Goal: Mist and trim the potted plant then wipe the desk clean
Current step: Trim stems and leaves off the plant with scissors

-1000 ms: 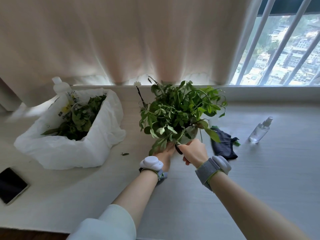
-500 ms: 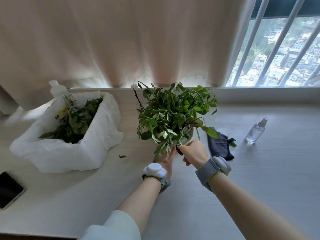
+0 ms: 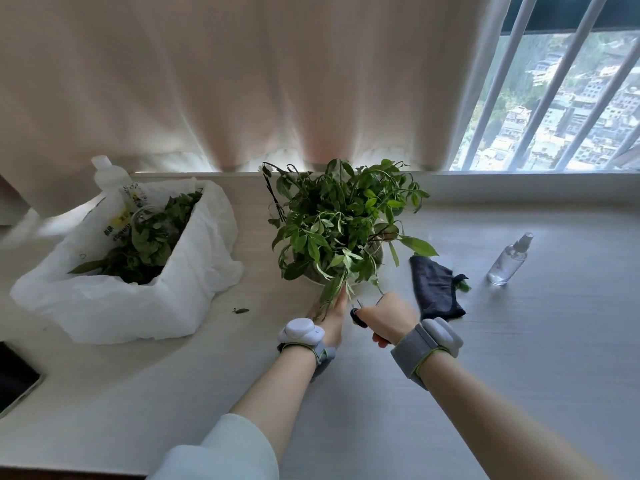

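Two hands are placed at the potted plant (image 3: 343,230), central on the worktop (image 3: 519,341) | scissors (image 3: 356,315) are gripped in the right hand (image 3: 384,318) | left hand (image 3: 329,317) is set against a drooping sprig (image 3: 331,292), grip indiscernible | risk: fingers (image 3: 341,301) could be nicked by blades so close.

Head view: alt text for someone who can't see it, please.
A person trims a potted plant on a desk: the left hand holds a sprig, the right hand grips scissors beside it. A white bag of cuttings sits left; a dark cloth and spray bottle lie right.
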A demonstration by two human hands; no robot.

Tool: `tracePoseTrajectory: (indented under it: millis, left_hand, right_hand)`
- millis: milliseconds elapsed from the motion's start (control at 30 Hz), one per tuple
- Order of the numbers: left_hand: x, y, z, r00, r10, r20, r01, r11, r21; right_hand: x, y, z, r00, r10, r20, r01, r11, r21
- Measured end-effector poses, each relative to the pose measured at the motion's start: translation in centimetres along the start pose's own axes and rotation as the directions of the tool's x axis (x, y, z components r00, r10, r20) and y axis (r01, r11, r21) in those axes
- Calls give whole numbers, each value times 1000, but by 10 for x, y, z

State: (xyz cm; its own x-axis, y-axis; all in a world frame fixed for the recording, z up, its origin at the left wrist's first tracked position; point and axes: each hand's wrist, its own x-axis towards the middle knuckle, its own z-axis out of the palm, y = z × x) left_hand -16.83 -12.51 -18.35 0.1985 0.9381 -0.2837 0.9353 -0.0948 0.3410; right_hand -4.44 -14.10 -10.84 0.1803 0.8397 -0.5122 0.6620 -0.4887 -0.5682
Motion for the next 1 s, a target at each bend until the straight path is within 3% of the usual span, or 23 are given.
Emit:
tracePoseTrajectory:
  millis: [133, 233, 333, 433, 533, 667, 1000]
  left_hand:
    - [-7, -33, -2, 994, 91, -53, -83, 987, 137]
    - [-7, -35, -15, 941, 191, -279, -151, 976, 158]
    - [3, -43, -17, 927, 152, -342, -76, 972, 224]
    - [1, -41, -29, 969, 48, -241, 11, 972, 236]
    - [5, -46, -30, 975, 140, -175, -95, 965, 245]
    - [14, -51, -30, 991, 124, -40, -109, 956, 272]
    - [13, -42, -26, 996, 36, -80, -3, 924, 382]
  right_hand:
    - [-2, -1, 5, 1000, -23, 17, 23, 998, -59]
    - [-2, -3, 4, 1000, -25, -17, 23, 996, -82]
    - [-2, -6, 1, 998, -6, -58, 1, 996, -86]
    - [-2, -8, 0, 997, 25, -78, -30, 997, -72]
    - [1, -7, 0, 997, 16, -80, -22, 997, -76]
    - [3, 1, 1, 999, -20, -36, 17, 995, -99]
    - [3, 8, 8, 999, -10, 45, 15, 993, -120]
